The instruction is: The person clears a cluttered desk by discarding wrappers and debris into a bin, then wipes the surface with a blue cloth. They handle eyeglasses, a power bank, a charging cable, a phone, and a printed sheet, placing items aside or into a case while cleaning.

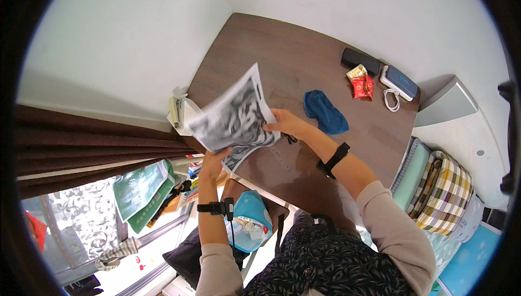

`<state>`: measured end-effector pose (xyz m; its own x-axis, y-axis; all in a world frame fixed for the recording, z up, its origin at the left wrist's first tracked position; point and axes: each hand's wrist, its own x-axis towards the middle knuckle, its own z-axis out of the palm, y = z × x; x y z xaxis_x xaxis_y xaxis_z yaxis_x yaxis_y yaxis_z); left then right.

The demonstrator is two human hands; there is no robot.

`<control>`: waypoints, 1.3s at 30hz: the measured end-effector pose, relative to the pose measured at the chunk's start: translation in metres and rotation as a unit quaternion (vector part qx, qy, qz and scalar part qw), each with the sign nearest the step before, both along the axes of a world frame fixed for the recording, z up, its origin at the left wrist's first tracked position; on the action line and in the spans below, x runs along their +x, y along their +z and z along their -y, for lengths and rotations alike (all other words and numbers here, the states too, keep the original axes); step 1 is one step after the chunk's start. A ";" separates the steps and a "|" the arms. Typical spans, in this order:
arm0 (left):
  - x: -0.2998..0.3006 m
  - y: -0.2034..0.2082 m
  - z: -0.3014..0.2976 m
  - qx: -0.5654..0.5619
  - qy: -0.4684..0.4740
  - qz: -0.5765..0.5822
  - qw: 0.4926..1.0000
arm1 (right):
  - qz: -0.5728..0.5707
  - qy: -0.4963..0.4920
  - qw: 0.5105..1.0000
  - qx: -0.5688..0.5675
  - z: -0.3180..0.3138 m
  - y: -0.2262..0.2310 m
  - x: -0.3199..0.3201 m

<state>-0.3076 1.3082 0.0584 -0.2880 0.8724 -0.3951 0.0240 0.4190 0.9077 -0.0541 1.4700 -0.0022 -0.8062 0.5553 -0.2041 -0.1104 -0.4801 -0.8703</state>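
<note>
Between my two hands a printed paper sheet [239,112], patterned in black and grey with a white margin, is held tilted over the left part of the brown table [282,46]. My left hand [216,160] grips its lower left edge, and my right hand [287,124] pinches the right edge with thumb and fingers. A lower printed flap shows beneath; whether it is a second sheet or a fold, I cannot tell. Just below my right hand lies a small dark object [291,138], too partly covered to name. A dark blue cloth [325,112] rests to the right.
Toward the far right are a black case [359,61], red snack packets [362,87] and a blue-and-white box [399,82] with a white cable [390,100]. A blue bag [247,236] of small items sits below the table's near edge. A brown curtain [97,149] hangs left.
</note>
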 end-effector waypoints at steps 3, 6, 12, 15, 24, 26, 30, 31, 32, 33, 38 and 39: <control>0.003 -0.012 0.022 0.004 0.053 -0.032 0.998 | 0.059 0.009 0.997 0.057 0.009 -0.011 -0.005; 0.011 -0.036 0.032 0.024 0.038 -0.041 0.998 | 0.081 -0.021 0.987 0.135 0.022 -0.021 -0.008; 0.022 -0.039 0.022 0.037 0.092 -0.129 0.987 | 0.154 -0.044 0.961 0.226 0.026 -0.013 -0.013; 0.020 -0.015 0.008 0.055 0.076 -0.089 0.992 | 0.129 -0.033 0.977 0.166 0.014 0.003 -0.005; 0.039 -0.065 -0.005 0.010 0.206 0.006 0.979 | 0.331 -0.177 0.840 0.392 -0.021 -0.030 0.126; 0.032 -0.090 -0.001 -0.009 0.217 -0.043 0.975 | 0.452 -0.166 0.663 0.573 -0.011 -0.053 0.149; 0.027 -0.129 -0.008 -0.035 0.164 -0.105 0.980 | 0.374 -0.171 0.657 0.631 -0.031 -0.097 0.139; 0.029 -0.135 -0.014 -0.011 0.147 -0.091 0.985 | 0.348 -0.201 0.672 0.622 -0.049 -0.105 0.130; 0.035 -0.141 -0.021 0.000 0.127 -0.099 0.987 | 0.353 -0.210 0.700 0.584 -0.065 -0.113 0.126; 0.038 -0.145 -0.030 -0.011 0.118 -0.105 0.987 | 0.331 -0.275 0.688 0.585 -0.084 -0.118 0.124; 0.019 -0.151 -0.072 -0.044 -0.102 -0.387 0.916 | 0.367 -0.402 0.623 0.562 -0.178 -0.114 0.098; 0.015 -0.153 -0.073 0.011 -0.132 -0.444 0.886 | 0.371 -0.395 0.617 0.571 -0.188 -0.115 0.091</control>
